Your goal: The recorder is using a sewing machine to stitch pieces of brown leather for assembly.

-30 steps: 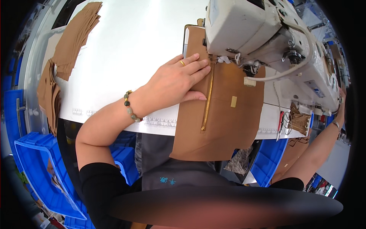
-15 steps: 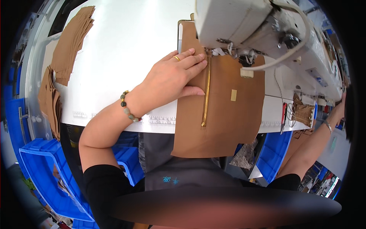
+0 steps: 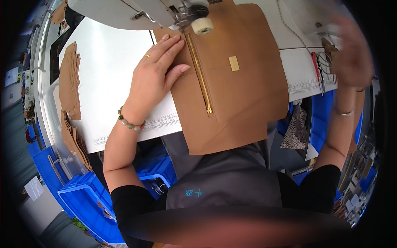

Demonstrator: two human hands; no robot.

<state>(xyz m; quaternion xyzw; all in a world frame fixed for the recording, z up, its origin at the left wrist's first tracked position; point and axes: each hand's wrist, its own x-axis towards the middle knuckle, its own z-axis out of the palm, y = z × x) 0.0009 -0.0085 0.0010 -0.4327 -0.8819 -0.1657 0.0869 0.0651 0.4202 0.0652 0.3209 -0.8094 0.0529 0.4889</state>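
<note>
A brown leather-like panel lies under the sewing machine head and hangs over the table's near edge. A gold zipper runs down its left half, and a small pale tan patch sits right of the zipper. Flat on the panel's left edge rests my left hand, fingers stretched out and thumb apart, close to the zipper's upper end. My right hand is raised off to the right, away from the panel; motion smears its fingers. A pale round knob shows on the machine head.
Stacks of brown cut pieces lie at the table's left. Red-handled scissors or snips rest on the right beside a cord. Blue bins stand below on the left. A ruler strip runs along the table's near edge.
My view has shifted, so the machine and panel appear farther left. My right hand has come up from beside the machine's right end toward the table. My left hand stays flat on the panel.
</note>
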